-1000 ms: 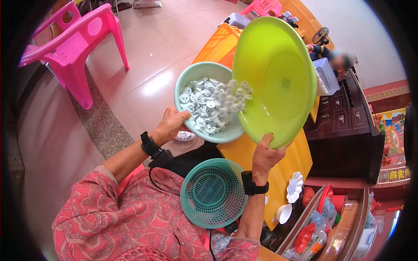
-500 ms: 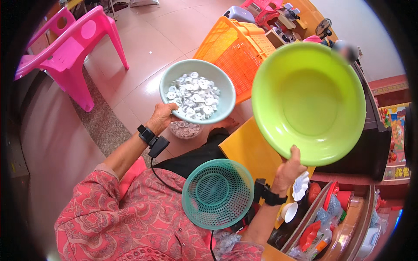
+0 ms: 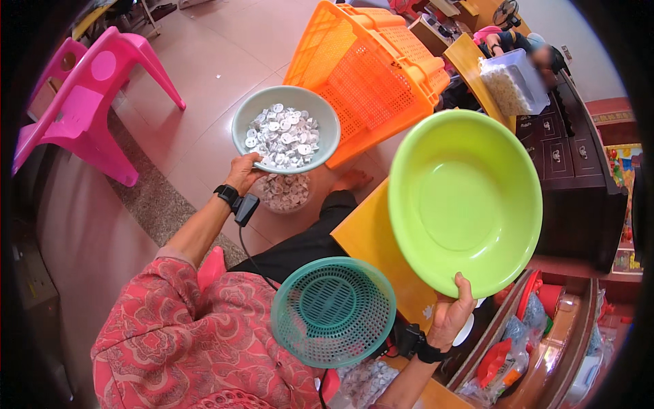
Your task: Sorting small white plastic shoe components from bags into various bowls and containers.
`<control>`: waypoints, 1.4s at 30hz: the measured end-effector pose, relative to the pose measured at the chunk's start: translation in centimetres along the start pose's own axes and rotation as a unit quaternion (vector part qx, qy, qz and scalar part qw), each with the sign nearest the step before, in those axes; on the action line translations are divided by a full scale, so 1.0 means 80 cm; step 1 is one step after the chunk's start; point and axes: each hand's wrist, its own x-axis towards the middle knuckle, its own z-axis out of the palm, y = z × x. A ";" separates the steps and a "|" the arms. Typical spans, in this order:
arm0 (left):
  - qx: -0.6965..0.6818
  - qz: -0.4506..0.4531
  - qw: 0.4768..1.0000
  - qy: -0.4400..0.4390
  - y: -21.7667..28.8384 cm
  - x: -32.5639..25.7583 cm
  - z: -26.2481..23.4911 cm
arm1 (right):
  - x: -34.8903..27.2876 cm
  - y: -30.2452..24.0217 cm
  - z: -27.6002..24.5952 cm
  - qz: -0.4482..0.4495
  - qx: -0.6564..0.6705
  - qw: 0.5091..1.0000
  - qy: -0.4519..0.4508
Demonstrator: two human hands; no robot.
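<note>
My left hand (image 3: 245, 172) grips the near rim of a pale grey-green bowl (image 3: 327, 129), thumb on top. Many small white round plastic parts (image 3: 283, 136) lie in that bowl. On the right, a large lime-green basin (image 3: 470, 204) is held up and tilted by my right hand (image 3: 454, 315); its thumb presses inside the lower rim. Nothing shows in the basin. Below and between both hands, a dark green mesh basket (image 3: 334, 310) rests over my lap. A round tub of small parts (image 3: 286, 193) stands on the floor, partly hidden under the bowl.
Orange crates (image 3: 371, 82) stand ahead, beyond a yellow tabletop (image 3: 381, 252) under the basin. A pink chair (image 3: 88, 102) is at far left. At far right, another person is by a pale box of white pieces (image 3: 511, 85). Bagged items (image 3: 501, 354) fill an open box at lower right.
The lime-green basin has come lower and slightly left, uncovering the other person's box. The grey-green bowl has shifted a little left. Both stay in my hands.
</note>
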 end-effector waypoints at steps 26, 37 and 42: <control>0.118 0.082 0.980 -0.136 0.124 -0.208 0.031 | -0.018 0.099 0.166 0.116 -0.167 0.930 -0.307; 0.459 0.225 0.860 -0.011 0.155 -0.221 0.051 | -0.015 0.106 0.170 0.152 -0.032 0.933 -0.323; 0.516 0.429 0.729 0.132 0.137 -0.191 0.023 | -0.021 0.095 0.173 0.147 -0.042 0.931 -0.330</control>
